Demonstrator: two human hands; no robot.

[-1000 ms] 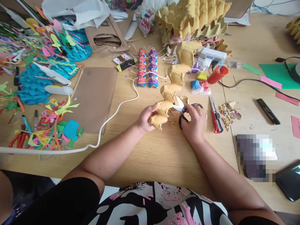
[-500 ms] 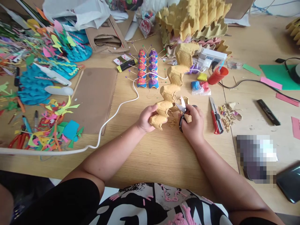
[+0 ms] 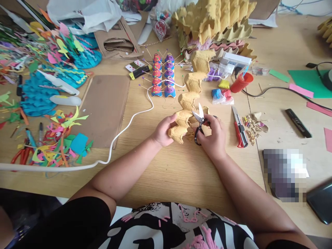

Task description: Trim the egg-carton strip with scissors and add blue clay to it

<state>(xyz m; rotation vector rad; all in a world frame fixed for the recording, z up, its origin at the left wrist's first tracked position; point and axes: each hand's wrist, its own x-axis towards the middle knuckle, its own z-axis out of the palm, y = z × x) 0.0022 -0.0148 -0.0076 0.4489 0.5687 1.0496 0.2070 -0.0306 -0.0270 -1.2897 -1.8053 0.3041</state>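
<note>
My left hand (image 3: 165, 130) grips the near end of a yellow egg carton strip (image 3: 187, 100), a row of several joined cups stretching away from me. In my right hand (image 3: 214, 135) is a pair of scissors (image 3: 199, 121) with black handles, my fingers in the loops. The blades are parted and point up beside the strip's right edge, close to its nearer cups. Below the strip and scissors lie small yellow scraps, partly hidden. Beyond my left hand stand a red-and-blue caterpillar (image 3: 156, 76) and a purple-and-blue caterpillar (image 3: 169, 76) made of carton cups, with pins sticking out.
A white cable (image 3: 135, 113) crosses the table on the left, past a cardboard sheet (image 3: 103, 110). Right of my hand lie a red utility knife (image 3: 240, 129) and shavings (image 3: 252, 129). Stacked egg trays (image 3: 215, 20) and a red cup (image 3: 241, 83) stand farther back.
The scissors' blades have opened wider and shifted slightly left, nearer the strip's edge. The strip's far end has swung a little left, while its near end moved slightly right with my left hand.
</note>
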